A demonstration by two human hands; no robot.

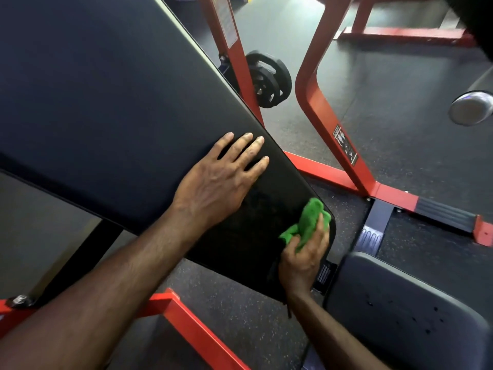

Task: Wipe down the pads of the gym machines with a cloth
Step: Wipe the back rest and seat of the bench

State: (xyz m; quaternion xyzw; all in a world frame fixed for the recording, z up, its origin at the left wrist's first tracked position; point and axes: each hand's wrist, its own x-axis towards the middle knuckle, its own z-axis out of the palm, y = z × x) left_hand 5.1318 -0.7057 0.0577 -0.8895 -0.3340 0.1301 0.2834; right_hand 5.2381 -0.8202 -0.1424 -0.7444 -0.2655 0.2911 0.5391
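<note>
The back pad [112,108], a long, flat slab of smooth black vinyl with rounded corners, slopes from the upper left down to the lower right of the view. The left hand [213,182] lies flat on it near the lower end, its grip apart, fingers straight and spread, bracing the slab. To its right, at the pad's bottom corner, the right hand [304,257] has its grip clamped on a bunched green cloth [306,222], soft and nubby like microfibre, pressed against the vinyl. To do this step well, I judge the cloth wants opening flatter, then overlapping strokes carried along the edge and round the corner. Further right stand the glossy red steel frame [320,116], black weight plates [269,78] and a second dark seat pad [405,311] not yet reached.
</note>
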